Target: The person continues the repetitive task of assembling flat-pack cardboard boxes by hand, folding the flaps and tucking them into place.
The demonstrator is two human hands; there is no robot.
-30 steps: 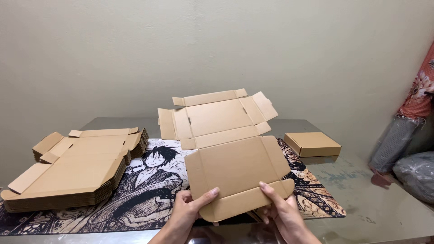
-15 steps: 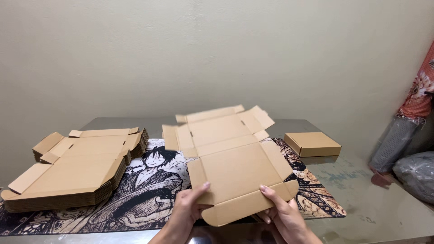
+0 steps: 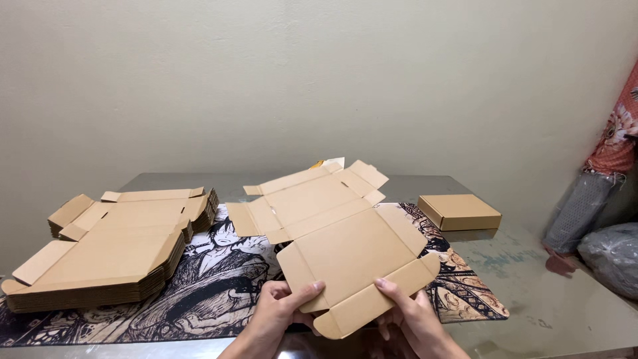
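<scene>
An unfolded brown cardboard box blank (image 3: pixel 339 233) lies tilted over the table in front of me, its far flaps spread toward the wall. My left hand (image 3: pixel 282 312) grips its near left corner, thumb on top. My right hand (image 3: pixel 407 316) holds the near right edge under the front flap, thumb pressing on the panel. Both hands carry the blank just above a black-and-white illustrated mat (image 3: pixel 212 286).
A stack of several flat box blanks (image 3: pixel 106 252) sits on the mat's left side. A small closed cardboard box (image 3: pixel 460 211) rests at the back right of the glossy table (image 3: pixel 545 299). A dark bag (image 3: pixel 615 256) and hanging patterned cloth (image 3: pixel 618 126) are at far right.
The blank has tipped down from nearly upright to almost flat over the mat. My hands have kept their hold on its near edge.
</scene>
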